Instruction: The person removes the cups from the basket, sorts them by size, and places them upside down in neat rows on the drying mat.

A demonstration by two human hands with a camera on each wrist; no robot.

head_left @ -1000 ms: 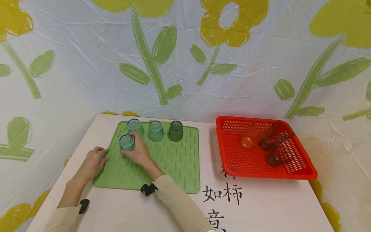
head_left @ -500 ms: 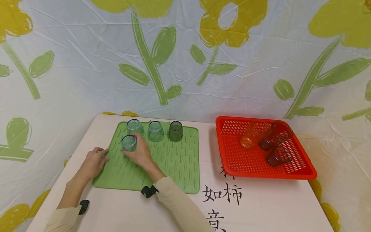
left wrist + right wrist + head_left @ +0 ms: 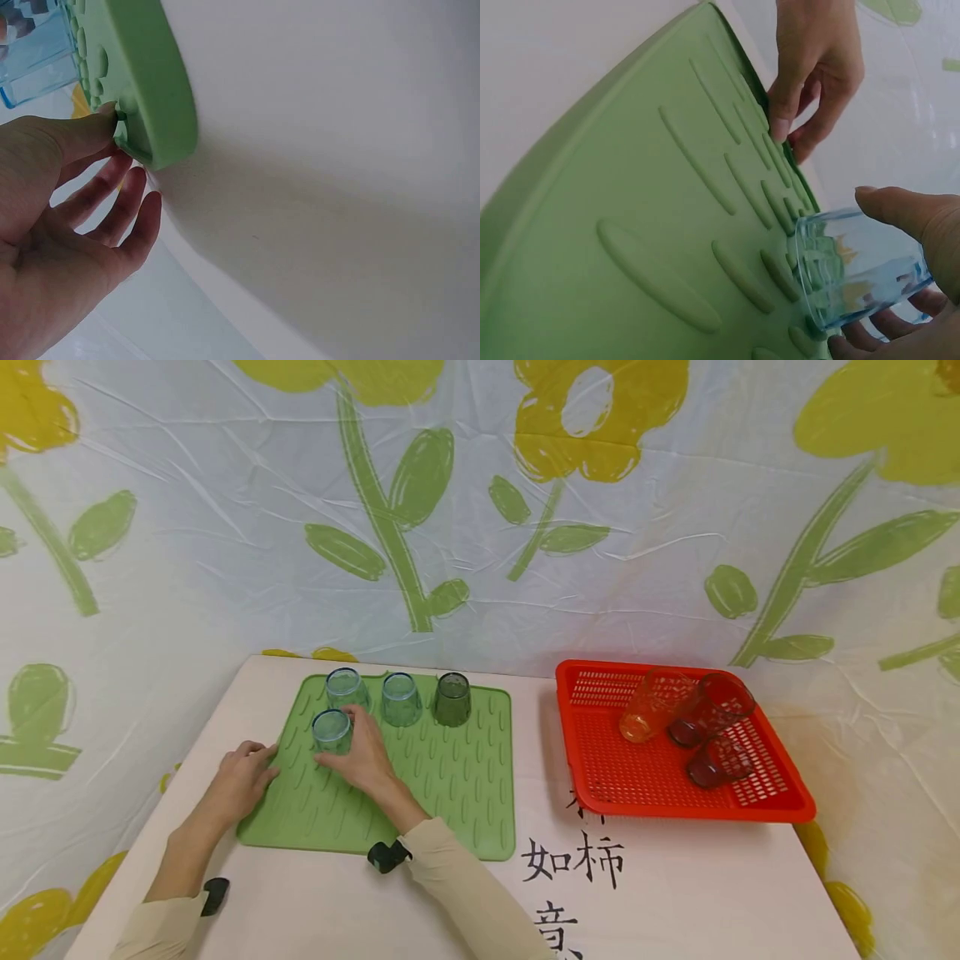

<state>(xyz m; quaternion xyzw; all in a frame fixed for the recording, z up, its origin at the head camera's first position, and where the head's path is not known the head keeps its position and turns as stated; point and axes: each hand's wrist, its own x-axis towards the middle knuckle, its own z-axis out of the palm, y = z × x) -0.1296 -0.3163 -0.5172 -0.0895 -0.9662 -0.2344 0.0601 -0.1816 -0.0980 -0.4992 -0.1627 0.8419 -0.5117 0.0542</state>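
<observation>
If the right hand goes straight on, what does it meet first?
Likely the back-left round light-blue glass tumbler, just beyond the similar tumbler the right hand holds; depth is unclear.

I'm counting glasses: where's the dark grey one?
In the head view, the dark grey glass stands on the green mat, rightmost in the far row, beside a blue glass.

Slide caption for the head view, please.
Right hand holding a blue glass on a green mat, left hand at the mat's edge, three glasses in a red basket.
</observation>
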